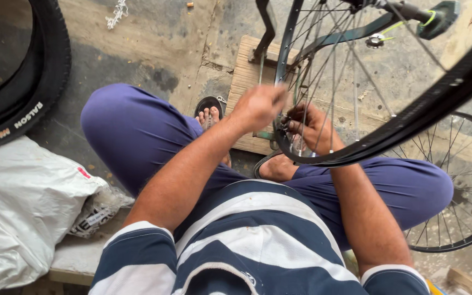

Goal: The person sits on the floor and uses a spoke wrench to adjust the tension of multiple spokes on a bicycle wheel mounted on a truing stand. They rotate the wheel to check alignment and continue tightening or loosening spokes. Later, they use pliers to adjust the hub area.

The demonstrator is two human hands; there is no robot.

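I sit with knees apart over a spoked bicycle wheel (312, 82) held upright in a dark frame. My left hand (258, 106) is closed in a fist at the rim's near edge; what it pinches is hidden. My right hand (312, 128) reaches behind the spokes and grips the black rim (411, 123) near its lowest part. A wooden board (247, 76) lies under the wheel stand, between my sandalled feet.
A black tyre (45, 71) lies at the far left on the concrete floor. A white sack (17, 207) rests at my left side. A second spoked wheel (465, 180) lies flat at the right. A green-tipped tool (438, 16) hangs top right.
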